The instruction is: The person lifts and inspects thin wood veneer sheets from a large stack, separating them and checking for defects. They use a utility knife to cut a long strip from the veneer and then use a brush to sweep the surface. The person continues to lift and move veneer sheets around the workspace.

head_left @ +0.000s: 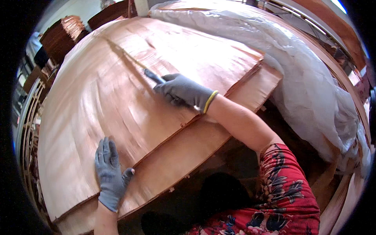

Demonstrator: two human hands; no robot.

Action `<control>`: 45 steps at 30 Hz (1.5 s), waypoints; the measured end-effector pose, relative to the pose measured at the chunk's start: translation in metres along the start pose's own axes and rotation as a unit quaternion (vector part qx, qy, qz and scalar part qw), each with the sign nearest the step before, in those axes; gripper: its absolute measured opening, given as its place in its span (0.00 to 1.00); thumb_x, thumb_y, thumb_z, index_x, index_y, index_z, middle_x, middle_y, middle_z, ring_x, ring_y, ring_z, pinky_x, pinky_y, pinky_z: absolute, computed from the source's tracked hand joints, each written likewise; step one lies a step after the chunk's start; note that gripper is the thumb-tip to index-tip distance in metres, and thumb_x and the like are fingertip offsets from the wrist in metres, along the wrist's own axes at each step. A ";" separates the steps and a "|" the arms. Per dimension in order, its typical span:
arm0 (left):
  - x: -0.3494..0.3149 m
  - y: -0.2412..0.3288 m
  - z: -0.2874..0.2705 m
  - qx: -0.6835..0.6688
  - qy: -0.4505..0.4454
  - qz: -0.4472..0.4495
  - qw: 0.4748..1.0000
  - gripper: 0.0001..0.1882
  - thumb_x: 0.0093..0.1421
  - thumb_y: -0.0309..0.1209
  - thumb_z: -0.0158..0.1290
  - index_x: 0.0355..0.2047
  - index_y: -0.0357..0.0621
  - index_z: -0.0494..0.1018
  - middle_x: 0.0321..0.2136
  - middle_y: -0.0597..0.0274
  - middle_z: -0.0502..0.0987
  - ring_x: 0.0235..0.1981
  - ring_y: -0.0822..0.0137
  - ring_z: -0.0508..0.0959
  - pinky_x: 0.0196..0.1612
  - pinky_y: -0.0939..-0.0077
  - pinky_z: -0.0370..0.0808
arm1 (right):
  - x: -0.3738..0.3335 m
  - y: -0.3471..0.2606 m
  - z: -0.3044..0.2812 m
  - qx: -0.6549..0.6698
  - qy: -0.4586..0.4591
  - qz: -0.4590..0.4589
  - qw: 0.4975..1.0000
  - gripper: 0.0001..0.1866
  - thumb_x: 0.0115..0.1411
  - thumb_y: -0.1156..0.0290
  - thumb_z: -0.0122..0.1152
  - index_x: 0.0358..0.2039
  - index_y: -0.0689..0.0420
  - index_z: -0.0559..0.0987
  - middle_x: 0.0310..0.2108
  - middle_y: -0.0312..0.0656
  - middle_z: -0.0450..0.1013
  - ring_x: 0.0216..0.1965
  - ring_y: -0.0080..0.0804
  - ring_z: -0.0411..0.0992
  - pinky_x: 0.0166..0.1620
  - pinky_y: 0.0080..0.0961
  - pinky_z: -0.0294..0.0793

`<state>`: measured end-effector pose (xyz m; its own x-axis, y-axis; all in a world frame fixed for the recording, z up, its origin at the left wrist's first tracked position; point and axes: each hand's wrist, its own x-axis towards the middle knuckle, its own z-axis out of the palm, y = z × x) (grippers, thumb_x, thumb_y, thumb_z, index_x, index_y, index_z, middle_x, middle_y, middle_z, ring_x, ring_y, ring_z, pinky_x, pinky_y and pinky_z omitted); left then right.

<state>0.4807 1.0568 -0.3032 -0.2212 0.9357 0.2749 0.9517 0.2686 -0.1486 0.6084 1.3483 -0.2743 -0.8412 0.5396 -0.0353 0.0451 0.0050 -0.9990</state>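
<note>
A wide, thin sheet of pale pinkish-brown wood veneer (90, 105) lies in front of me, rippled on its surface. Under it, another veneer sheet (176, 160) sticks out along the near edge. My left hand (111, 170), in a grey glove, rests flat on the top sheet by that edge, fingers stretched out. Over the middle of the sheet, my right hand (182, 91), gloved in grey with a yellow cuff rim, is closed round the dark handle of a long thin stick-like tool (153, 75). Its slender yellowish shaft points away to the far left. Blur hides whether the shaft touches the veneer.
Crumpled translucent plastic sheeting (313, 105) covers another stack on the right. Brown stacks (58, 39) stand at the far left, with a person (36, 49) beside them. A slatted metal rack (29, 113) runs along the left side. Dark floor shows below the near edge.
</note>
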 end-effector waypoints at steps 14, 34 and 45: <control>-0.092 -0.148 -0.037 0.115 -0.032 -0.154 0.981 0.44 0.54 0.61 0.35 0.61 0.42 0.42 0.62 0.47 0.38 0.62 0.51 0.42 0.61 0.64 0.46 | -0.044 0.000 -0.006 0.095 -0.013 0.046 0.994 0.08 0.57 0.66 0.52 0.33 0.56 0.73 0.17 0.24 0.60 0.13 0.10 0.56 0.14 0.09 0.54; -0.101 -0.153 0.015 -0.075 -0.075 -0.194 0.975 0.45 0.56 0.60 0.30 0.57 0.27 0.46 0.59 0.40 0.46 0.61 0.47 0.45 0.61 0.60 0.41 | -0.044 -0.019 0.011 0.011 0.060 0.124 0.990 0.14 0.52 0.70 0.50 0.40 0.59 0.68 0.17 0.29 0.60 0.11 0.14 0.57 0.14 0.13 0.58; -0.114 -0.165 0.017 -0.019 -0.149 -0.164 0.975 0.45 0.51 0.56 0.38 0.59 0.32 0.41 0.58 0.36 0.43 0.59 0.39 0.45 0.59 0.49 0.42 | -0.034 -0.026 0.007 0.026 0.069 0.178 0.981 0.08 0.51 0.76 0.48 0.34 0.59 0.68 0.16 0.31 0.57 0.12 0.15 0.58 0.15 0.16 0.58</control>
<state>0.3452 0.9099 -0.3262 -0.5612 0.8276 0.0129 0.8256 0.5609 -0.0613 0.6319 1.3242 -0.2470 -0.6966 0.6077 -0.3814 0.2923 -0.2450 -0.9244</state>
